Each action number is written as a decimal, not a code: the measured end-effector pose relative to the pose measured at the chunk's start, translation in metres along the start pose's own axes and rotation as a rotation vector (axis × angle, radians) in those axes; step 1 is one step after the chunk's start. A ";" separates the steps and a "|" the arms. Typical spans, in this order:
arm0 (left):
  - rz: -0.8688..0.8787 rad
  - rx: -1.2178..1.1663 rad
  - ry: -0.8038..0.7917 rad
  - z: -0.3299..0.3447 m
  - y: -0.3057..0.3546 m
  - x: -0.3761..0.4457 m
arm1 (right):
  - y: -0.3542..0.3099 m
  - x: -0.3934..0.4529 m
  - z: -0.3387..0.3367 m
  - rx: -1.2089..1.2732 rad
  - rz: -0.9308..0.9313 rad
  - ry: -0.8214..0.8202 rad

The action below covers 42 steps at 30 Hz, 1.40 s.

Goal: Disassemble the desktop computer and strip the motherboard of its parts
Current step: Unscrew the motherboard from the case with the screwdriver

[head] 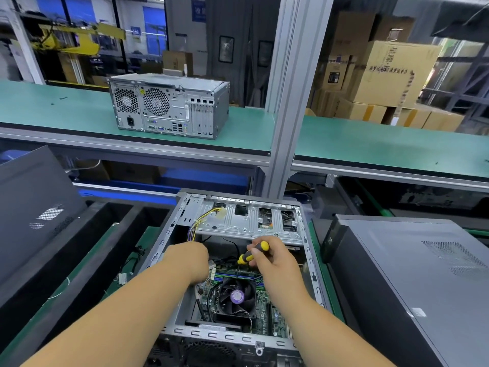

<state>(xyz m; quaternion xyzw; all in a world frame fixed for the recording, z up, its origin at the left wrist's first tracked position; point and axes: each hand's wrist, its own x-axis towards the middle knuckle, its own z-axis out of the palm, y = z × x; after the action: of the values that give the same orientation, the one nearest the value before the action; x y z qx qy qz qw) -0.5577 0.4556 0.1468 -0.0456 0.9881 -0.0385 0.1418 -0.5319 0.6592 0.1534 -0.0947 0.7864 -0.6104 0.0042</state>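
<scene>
Head view. Nearest: two bare forearms reaching forward into open grey steel desktop computer case (pixel 169 250), lying on its side on green workbench mat (pixel 324 284), side panel off.

Right hand (pixel 272 263) over case's far-centre, fingers curled round yellow-and-black screwdriver (pixel 252 253), dark shaft pointing down toward green motherboard (pixel 260 298) on case floor. Left hand (pixel 191 259) deep at case's left wall, bent down at wrist; fingers hidden behind its back, so grip cannot be told.

Inside case: black CPU cooler fan with purple hub sticker (pixel 236 296) seated on motherboard, near case's front edge; silver perforated drive cage (pixel 248 219) across case's far end; yellow-and-black power cable bundle (pixel 202 222) with white plug draped from cage toward left wall.

Handling, as judgement: case stiff, heavy, edges likely sharp, best held by folded rim. Motherboard thin, rigid yet fragile; lift by bare edges, never by cooler or components. Cables soft; pull at plug body, not wires.

Beyond case, on upper green shelf: closed grey tower (pixel 169 104), rear ports facing camera. Right of case: another grey closed tower (pixel 412 282). Left of case: loose dark grey side panel (pixel 31 197) leaning.
</scene>
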 end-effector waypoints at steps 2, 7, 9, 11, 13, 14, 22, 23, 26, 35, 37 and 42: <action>0.032 -0.017 -0.046 -0.003 -0.004 0.003 | -0.002 0.005 0.004 -0.086 -0.021 -0.053; 0.032 -0.102 -0.084 -0.005 -0.018 0.011 | 0.002 0.016 0.010 -0.205 -0.016 -0.097; 0.026 -0.124 -0.025 -0.002 -0.017 0.010 | 0.004 0.021 0.009 -0.231 0.014 -0.099; 0.008 -0.183 0.061 -0.001 -0.016 0.007 | 0.007 0.025 0.008 -0.253 0.042 -0.095; -0.011 -0.254 0.133 0.000 -0.017 0.006 | 0.010 0.029 0.008 -0.273 0.061 -0.095; -0.018 -0.291 0.154 0.001 -0.018 0.006 | 0.011 0.031 0.008 -0.280 0.069 -0.102; -0.008 -0.174 0.005 -0.002 -0.017 0.010 | 0.018 0.047 0.027 -0.456 0.014 -0.255; 0.002 -0.159 -0.022 -0.004 -0.017 0.011 | 0.019 0.048 0.030 -0.478 0.003 -0.278; 0.062 -0.114 -0.138 -0.011 -0.016 0.014 | 0.022 0.049 0.033 -0.509 0.006 -0.313; 0.102 -0.205 -0.448 -0.031 -0.008 0.032 | 0.024 0.047 0.026 -0.511 -0.009 -0.299; 0.092 -0.234 -0.472 -0.035 -0.005 0.032 | 0.023 0.047 0.026 -0.523 -0.010 -0.319; 0.127 -0.141 -0.501 -0.031 -0.006 0.046 | 0.023 0.048 0.025 -0.499 0.020 -0.312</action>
<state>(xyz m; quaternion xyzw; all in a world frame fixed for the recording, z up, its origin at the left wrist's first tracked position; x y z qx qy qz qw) -0.6104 0.4472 0.1641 -0.0014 0.9232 0.0519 0.3807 -0.5794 0.6338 0.1300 -0.1779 0.9029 -0.3763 0.1077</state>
